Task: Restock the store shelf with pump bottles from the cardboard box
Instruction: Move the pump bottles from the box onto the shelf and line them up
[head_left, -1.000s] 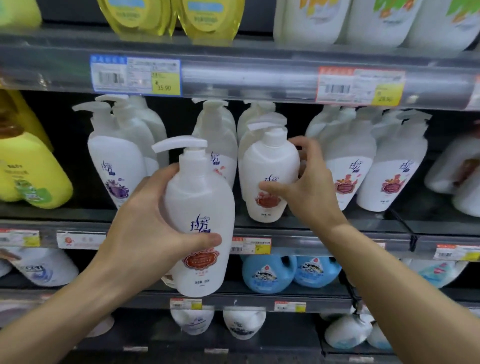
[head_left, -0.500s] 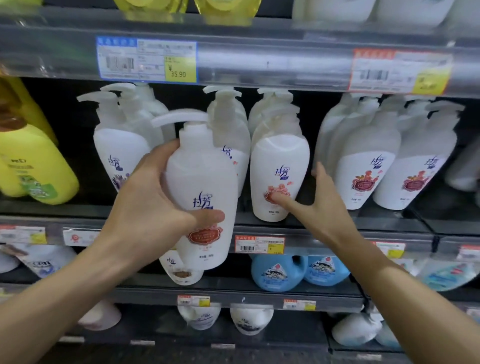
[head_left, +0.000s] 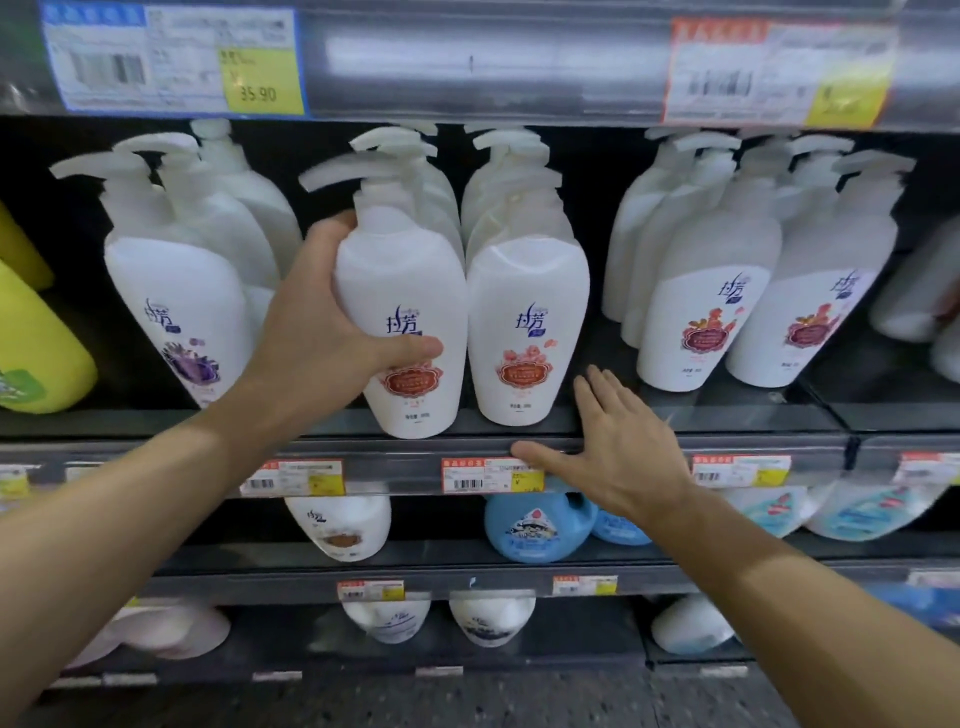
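Note:
My left hand (head_left: 322, 332) grips a white pump bottle (head_left: 402, 280) with a red label, held upright at the front lip of the middle shelf (head_left: 415, 447). It touches a matching bottle (head_left: 527, 312) standing on its right. My right hand (head_left: 618, 457) lies flat and open on the shelf edge, just right of that second bottle, holding nothing. More white pump bottles stand in rows behind both. The cardboard box is out of view.
A purple-label pump bottle (head_left: 182, 291) stands left of the held one, a yellow bottle (head_left: 36, 353) farther left. Red-label bottles (head_left: 711, 291) fill the right side, with a gap before them. The upper shelf rail (head_left: 467, 57) hangs close above. Blue bottles (head_left: 535, 519) sit below.
My left hand has lifted the bottle up and in to the shelf front beside the other bottle. My right hand let go of that other bottle and dropped to the shelf edge.

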